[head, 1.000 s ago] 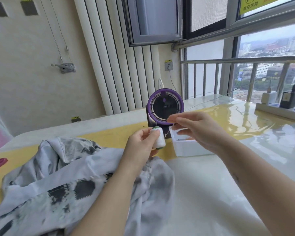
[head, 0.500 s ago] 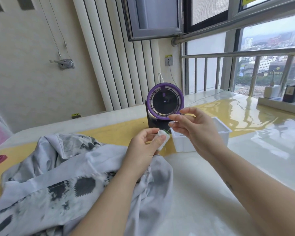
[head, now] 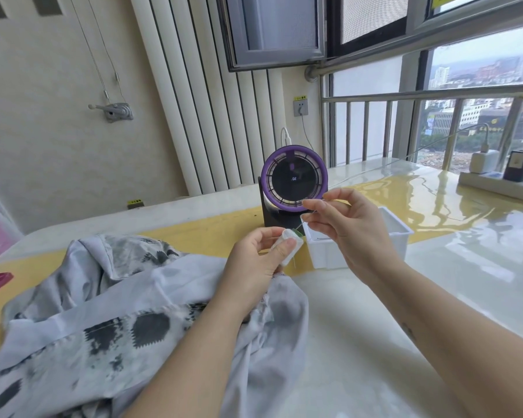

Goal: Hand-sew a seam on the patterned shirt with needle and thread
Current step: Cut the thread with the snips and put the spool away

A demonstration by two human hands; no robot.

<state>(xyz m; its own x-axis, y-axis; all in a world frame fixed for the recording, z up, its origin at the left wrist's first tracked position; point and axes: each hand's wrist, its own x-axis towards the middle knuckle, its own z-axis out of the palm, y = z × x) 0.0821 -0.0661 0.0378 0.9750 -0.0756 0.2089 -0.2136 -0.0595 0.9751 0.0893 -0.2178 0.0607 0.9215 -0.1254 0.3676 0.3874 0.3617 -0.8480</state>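
Two hands — left (head: 254, 260) gripping a white spool (head: 289, 247), right (head: 347, 227) pinching fine thread (head: 307, 219) — above crumpled shirt (head: 118, 312).

A single head-worn wide-angle view looks forward and down from just above the person's own forearms; both arms enter from the bottom edge and meet near the centre, close to the lens; it faces across the glossy table (head: 375, 342) toward a ribbed wall panel (head: 200, 101) and a railed window (head: 465, 116) at upper right; straight lines bow toward the edges; no second view shares the scene
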